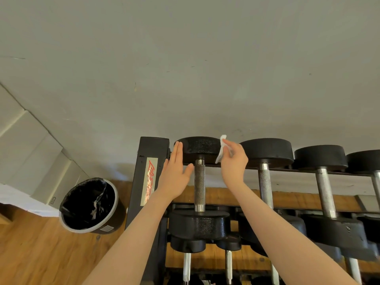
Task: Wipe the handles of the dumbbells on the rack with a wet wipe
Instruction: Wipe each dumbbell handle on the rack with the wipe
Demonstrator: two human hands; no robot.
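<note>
A black dumbbell rack (pixel 144 177) holds several black dumbbells in its top row. The leftmost dumbbell has a knurled grey handle (pixel 199 185) between its far head (pixel 200 146) and near head (pixel 198 223). My left hand (pixel 174 173) is open with straight fingers, resting against the left side of the far head, just left of the handle. My right hand (pixel 233 163) pinches a small white wet wipe (pixel 221 150) to the right of that head, above the handle and apart from it.
A round bin (pixel 89 205) with a black liner stands on the wooden floor left of the rack. More dumbbells with steel handles (pixel 265 186) line the rack to the right, with smaller ones on a lower row. A grey wall rises behind.
</note>
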